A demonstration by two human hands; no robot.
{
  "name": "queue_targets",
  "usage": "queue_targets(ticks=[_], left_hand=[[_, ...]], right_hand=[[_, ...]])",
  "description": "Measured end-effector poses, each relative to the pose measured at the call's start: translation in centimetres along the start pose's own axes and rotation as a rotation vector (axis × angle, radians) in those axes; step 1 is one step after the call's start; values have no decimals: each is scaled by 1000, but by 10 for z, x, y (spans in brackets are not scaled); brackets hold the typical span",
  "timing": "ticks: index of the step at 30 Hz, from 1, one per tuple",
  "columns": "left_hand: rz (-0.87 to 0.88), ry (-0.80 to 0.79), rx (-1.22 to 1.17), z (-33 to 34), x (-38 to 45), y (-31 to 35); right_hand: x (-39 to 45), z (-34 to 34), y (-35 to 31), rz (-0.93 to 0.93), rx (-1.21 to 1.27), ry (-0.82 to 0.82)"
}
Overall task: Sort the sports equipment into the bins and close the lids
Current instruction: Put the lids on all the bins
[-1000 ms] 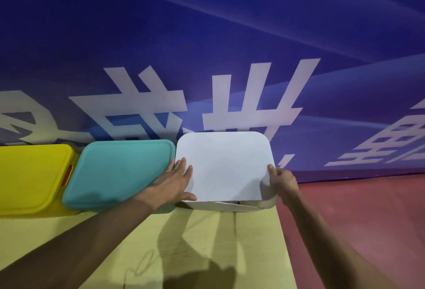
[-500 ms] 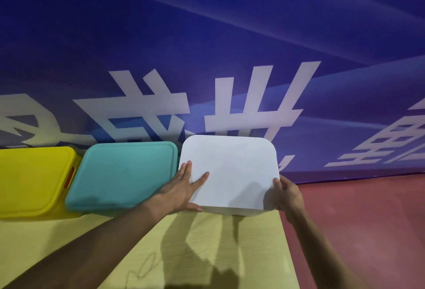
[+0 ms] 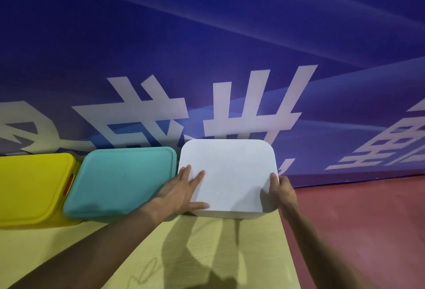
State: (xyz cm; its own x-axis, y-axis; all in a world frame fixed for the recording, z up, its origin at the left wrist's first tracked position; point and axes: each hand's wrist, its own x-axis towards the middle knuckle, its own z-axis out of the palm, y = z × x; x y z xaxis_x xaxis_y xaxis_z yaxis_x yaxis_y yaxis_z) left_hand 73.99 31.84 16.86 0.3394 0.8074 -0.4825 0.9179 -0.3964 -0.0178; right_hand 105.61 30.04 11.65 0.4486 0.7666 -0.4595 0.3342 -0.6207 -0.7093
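Note:
Three lidded bins stand in a row at the back of a yellow table (image 3: 119,249): a yellow bin (image 3: 30,185) at the left, a teal bin (image 3: 119,178) in the middle, a white bin (image 3: 230,214) at the right. The white lid (image 3: 232,173) lies flat on the white bin. My left hand (image 3: 181,192) presses on the lid's left side with straight, spread fingers. My right hand (image 3: 281,188) grips the lid's right edge, fingers curled round the rim. No sports equipment shows; the bins' insides are hidden.
A blue banner (image 3: 207,58) with large white characters rises directly behind the bins. Red floor (image 3: 358,231) lies to the right of the table's edge, close to the white bin.
The white lid's front edge has come down, closing the gap to the bin. My left hand has slid further onto the lid with its fingers spread.

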Motion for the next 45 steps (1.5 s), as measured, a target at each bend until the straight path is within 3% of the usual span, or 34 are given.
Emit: queue_targets(ticks=[5,9,14,19,24,31,38,45], left_hand=[[-47,99,4,-28,29,-19],[-78,101,-7,-52,51,-38],[-68,56,-18,-56,70,-60],[-98,-50,-22,-58,84,-65],[-133,-54,1,-50,95,-67],[-123,-87,-81,-54,98,-69],[-104,-79,-152,-56,97,-64],[-54,-26,-283,-46,97,-75]], right_hand=[[24,9,-28,-27,-196,17],[49,9,-41,-19,-161,53],[69,7,-54,-102,-210,-6],[96,14,-71,-153,-330,92],[124,20,-88,-281,-189,61],[141,20,-78,-353,-219,131],[142,12,-83,-377,-264,53],[147,2,-72,-536,-263,-37]])
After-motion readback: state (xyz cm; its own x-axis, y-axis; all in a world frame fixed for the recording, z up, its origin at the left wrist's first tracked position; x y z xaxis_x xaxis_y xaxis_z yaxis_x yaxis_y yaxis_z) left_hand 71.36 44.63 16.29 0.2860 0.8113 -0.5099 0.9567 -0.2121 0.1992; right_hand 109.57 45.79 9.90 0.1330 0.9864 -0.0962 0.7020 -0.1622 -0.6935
